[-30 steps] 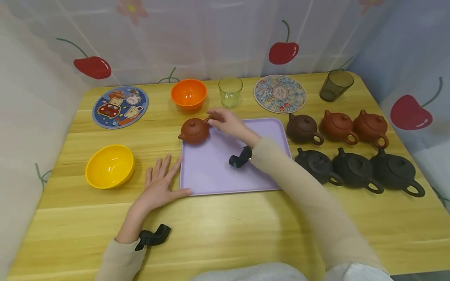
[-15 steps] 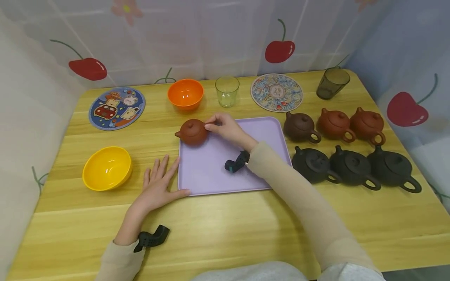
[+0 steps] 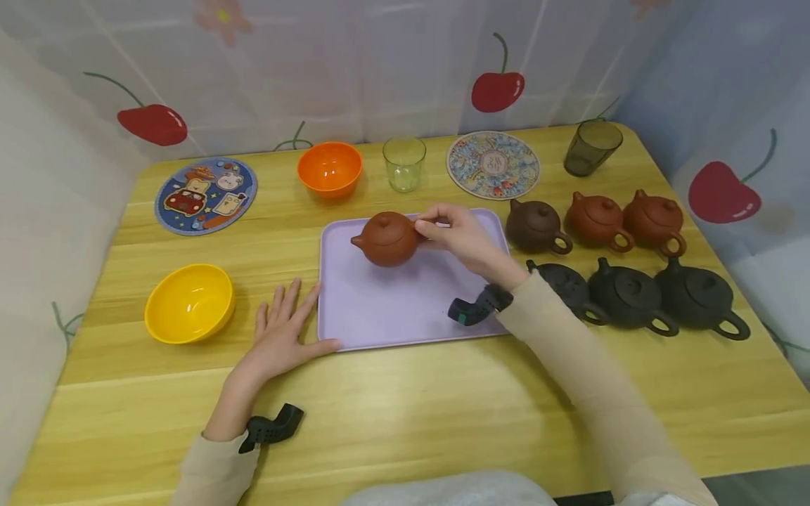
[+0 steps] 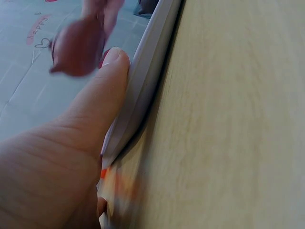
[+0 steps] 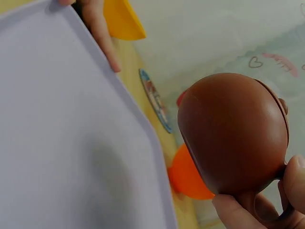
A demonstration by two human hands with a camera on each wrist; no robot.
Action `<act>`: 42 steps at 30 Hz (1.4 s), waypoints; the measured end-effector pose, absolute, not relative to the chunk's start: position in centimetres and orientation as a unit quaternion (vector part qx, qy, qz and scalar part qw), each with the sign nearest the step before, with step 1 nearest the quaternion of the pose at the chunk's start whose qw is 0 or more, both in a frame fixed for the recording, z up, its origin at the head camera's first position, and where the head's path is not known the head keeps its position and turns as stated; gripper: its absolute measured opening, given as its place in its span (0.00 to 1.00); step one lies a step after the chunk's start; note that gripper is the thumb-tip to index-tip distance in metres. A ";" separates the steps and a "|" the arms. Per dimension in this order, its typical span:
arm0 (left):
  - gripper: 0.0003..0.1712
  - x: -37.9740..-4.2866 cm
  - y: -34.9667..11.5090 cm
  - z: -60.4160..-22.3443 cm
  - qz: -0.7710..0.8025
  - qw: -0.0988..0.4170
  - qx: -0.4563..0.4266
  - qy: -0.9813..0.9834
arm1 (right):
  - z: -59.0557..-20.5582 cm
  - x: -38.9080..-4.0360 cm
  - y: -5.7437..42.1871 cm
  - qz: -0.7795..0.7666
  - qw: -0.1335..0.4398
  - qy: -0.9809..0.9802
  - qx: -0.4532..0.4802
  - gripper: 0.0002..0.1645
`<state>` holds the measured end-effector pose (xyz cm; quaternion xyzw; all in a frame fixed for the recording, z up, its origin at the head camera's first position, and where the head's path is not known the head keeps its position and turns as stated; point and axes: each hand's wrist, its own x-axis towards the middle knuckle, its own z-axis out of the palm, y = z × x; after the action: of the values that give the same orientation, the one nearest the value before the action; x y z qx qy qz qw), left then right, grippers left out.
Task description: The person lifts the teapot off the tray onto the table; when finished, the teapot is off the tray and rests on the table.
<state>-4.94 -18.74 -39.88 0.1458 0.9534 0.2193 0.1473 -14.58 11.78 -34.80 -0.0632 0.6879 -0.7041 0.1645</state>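
Note:
My right hand (image 3: pixel 460 239) pinches the handle of a reddish-brown clay teapot (image 3: pixel 389 240), its spout toward the left. In the right wrist view the teapot (image 5: pixel 233 136) is up off the lilac tray (image 5: pixel 71 119), its underside showing, thumb and fingers round the handle. A soft shadow falls on the tray below. My left hand (image 3: pixel 278 341) lies with fingers spread at the tray's near left corner, the thumb along the front rim. From the left wrist, the thumb (image 4: pixel 102 90) is seen against the tray's edge, and the teapot (image 4: pixel 78 47) hangs blurred beyond it.
Several teapots stand in two rows right of the tray, a dark brown one (image 3: pixel 535 226) and a black one (image 3: pixel 633 295) among them. Yellow bowl (image 3: pixel 190 306) at left; orange bowl (image 3: pixel 330 170), green glass (image 3: pixel 403 165), dark glass (image 3: pixel 591 149) and two round mats (image 3: pixel 206 197) line the back.
The right hand has lifted the teapot from the tray's far left corner and carried it rightward over the tray. The left hand has stayed at the tray's corner.

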 end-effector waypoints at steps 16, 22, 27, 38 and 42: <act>0.55 -4.7 -19.2 -39.9 0.219 0.140 0.151 0.954 | -31.0 0.0 31.3 -0.794 -0.036 0.602 -0.080 0.13; 0.54 -4.7 -19.2 -40.0 0.218 0.141 0.153 0.953 | -33.3 4.9 35.6 -0.778 -0.092 0.620 -0.042 0.17; 0.54 -4.7 -19.1 -40.2 0.217 0.143 0.155 0.953 | -36.1 7.5 37.5 -0.798 -0.065 0.598 -0.022 0.19; 0.54 -5.0 -18.9 -40.4 0.219 0.147 0.158 0.952 | -40.3 9.3 38.3 -0.843 -0.027 0.537 0.013 0.18; 0.55 -5.1 -18.7 -40.4 0.218 0.148 0.159 0.951 | -40.4 9.5 38.1 -0.844 -0.043 0.534 0.032 0.17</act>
<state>-5.07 -18.74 -40.37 0.1592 0.9514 0.2184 0.1478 9.54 38.08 -40.37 0.0324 0.5343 -0.8436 -0.0434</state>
